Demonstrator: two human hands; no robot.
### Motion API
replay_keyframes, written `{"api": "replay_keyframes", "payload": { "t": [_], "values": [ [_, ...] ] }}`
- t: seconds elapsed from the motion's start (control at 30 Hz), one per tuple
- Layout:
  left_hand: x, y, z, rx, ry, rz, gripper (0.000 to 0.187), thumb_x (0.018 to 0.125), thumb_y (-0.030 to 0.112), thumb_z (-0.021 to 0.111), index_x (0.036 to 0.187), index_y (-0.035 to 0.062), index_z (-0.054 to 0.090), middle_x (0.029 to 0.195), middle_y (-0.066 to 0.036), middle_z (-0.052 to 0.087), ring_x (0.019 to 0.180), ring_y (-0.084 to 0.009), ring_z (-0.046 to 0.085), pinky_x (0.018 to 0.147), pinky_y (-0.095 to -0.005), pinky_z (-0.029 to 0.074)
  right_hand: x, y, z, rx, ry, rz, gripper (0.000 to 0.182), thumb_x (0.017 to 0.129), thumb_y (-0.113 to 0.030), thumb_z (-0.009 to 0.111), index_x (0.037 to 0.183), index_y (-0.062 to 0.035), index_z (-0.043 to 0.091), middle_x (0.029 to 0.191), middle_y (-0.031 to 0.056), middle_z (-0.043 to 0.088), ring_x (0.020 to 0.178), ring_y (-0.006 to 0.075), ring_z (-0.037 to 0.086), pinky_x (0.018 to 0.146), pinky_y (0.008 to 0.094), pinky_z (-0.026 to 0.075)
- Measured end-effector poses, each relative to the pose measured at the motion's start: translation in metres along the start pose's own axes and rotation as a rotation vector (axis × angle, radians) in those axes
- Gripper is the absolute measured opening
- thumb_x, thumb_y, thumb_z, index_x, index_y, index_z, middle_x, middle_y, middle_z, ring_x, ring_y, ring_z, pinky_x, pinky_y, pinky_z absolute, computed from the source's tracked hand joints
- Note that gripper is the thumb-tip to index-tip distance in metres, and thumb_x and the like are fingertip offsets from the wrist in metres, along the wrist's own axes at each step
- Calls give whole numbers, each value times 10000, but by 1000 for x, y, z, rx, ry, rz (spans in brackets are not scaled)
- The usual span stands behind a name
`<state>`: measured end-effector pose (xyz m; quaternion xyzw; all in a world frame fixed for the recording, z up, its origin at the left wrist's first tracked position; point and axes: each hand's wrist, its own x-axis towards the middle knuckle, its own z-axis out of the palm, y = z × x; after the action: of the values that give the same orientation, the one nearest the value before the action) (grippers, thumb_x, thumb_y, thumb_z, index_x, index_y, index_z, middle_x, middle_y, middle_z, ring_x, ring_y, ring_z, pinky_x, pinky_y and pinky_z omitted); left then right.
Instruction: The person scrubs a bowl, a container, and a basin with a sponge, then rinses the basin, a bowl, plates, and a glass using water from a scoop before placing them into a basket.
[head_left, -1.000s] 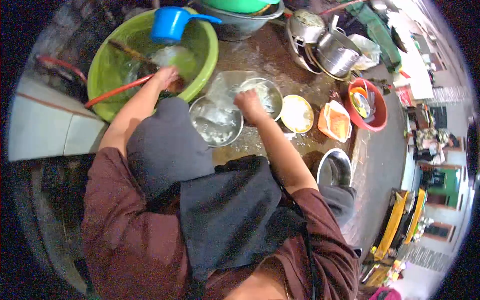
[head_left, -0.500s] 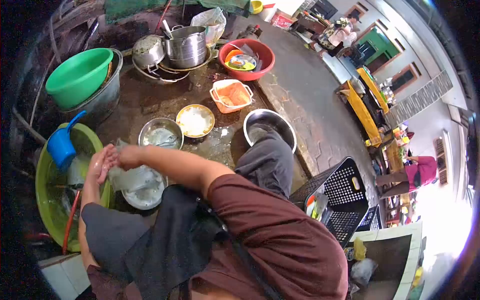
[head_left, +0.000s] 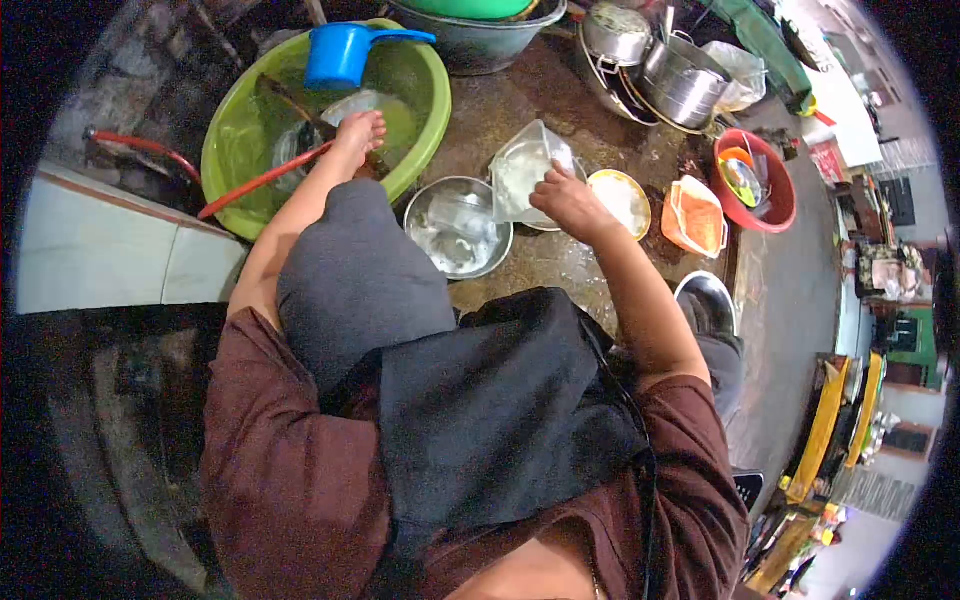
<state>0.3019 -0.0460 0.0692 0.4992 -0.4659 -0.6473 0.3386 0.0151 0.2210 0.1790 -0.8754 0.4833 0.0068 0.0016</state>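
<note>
My right hand (head_left: 575, 205) grips the edge of a clear square plastic container (head_left: 515, 165), held tilted over a metal bowl that it mostly hides. My left hand (head_left: 362, 138) is over the big green tub (head_left: 428, 130), fingers loosely extended, with nothing visible in it. Inside the tub is cloudy water with dishes that I cannot make out clearly. A blue dipper (head_left: 338, 58) rests at the tub's far rim. Between my hands stands a metal basin (head_left: 412, 225) of sudsy water with a clear piece in it.
A yellow-rimmed plate (head_left: 622, 200), an orange basket (head_left: 695, 222), a red basin (head_left: 785, 205) of dishes and a metal bowl (head_left: 712, 290) stand to the right. Pots (head_left: 685, 85) are at the back. A red hose (head_left: 260, 185) crosses the green tub's near rim.
The view has swung left. My hands, close together near the green tub before, are now apart: the right has moved rightward with the clear container, the left stays over the tub.
</note>
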Motion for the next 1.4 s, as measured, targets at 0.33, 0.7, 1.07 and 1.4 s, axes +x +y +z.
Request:
{"api": "replay_keyframes", "payload": {
  "t": [0.33, 0.7, 1.07, 1.4],
  "values": [
    [38, -75, -40, 46, -228, 22, 153, 856, 211, 460, 887, 108, 569, 771, -46, 576, 653, -182, 544, 595, -341, 445, -18, 10, -14, -333, -201, -150, 51, 706, -153, 517, 670, -117, 511, 681, 22, 454, 793, 189, 472, 1035, 390, 254],
    [10, -70, -22, 1101, -158, 305, 174, 859, 213, 456, 933, 109, 574, 817, -70, 585, 700, -228, 562, 623, -357, 453, -253, 15, -162, 285, 428, 1200, 252, 828, -210, 559, 1012, -42, 592, 890, 81, 634, 820, 173, 572, 751, 293, 443],
    [16, -60, -44, 1600, -189, 527, 203, 862, 216, 451, 979, 109, 579, 862, -95, 595, 748, -274, 579, 650, -373, 460, -636, -343, -92, 459, 2394, 1927, 95, 666, -39, 544, 758, -45, 522, 740, 51, 507, 609, 247, 496, 543, 436, 477],
    [9, -10, -69, 1736, -1, 661, 268, 858, 235, 463, 1092, 140, 554, 1067, -141, 550, 886, -333, 554, 739, -401, 464, -683, -433, 143, 831, 3474, 1699, 348, 870, -227, 375, 1150, -91, 529, 1045, 120, 589, 952, 294, 558, 910, 542, 325]
  ]
}}
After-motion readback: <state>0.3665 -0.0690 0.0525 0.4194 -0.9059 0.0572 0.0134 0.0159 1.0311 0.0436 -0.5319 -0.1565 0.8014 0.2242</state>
